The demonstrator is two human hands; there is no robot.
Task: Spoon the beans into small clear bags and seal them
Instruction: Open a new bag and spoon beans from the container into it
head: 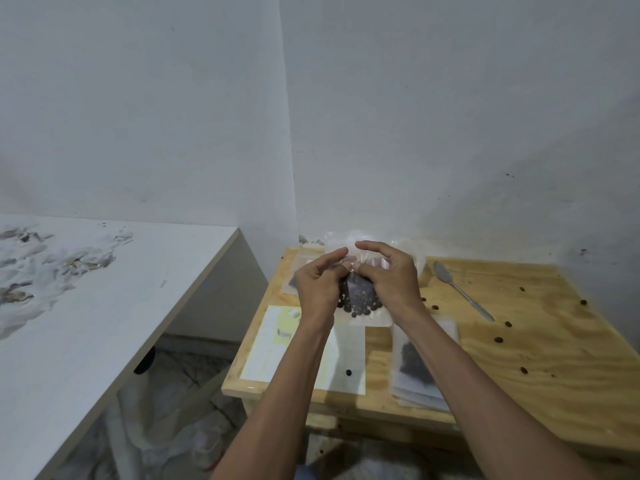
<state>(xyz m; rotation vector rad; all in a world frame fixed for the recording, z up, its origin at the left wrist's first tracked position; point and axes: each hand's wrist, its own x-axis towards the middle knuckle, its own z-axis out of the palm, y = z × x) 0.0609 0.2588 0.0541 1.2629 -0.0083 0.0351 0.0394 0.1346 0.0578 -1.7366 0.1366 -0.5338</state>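
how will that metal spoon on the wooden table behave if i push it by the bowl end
The slim silver metal spoon looks stiff, so it should slide or pivot on the pale plywood table rather than bend. Its rounded bowl may rock slightly. Loose dark beans nearby could get knocked and roll.

Two hands — the left hand (317,284) and the right hand (389,282) — are in frame. Three small clear bags holding dark beans show: one held bag (358,303), one back-left bag (292,280), one front-right bag (417,367). One metal spoon (460,291). Seven or so loose beans (498,339) dot one wooden table (554,341) — plus one paper sheet (273,344).
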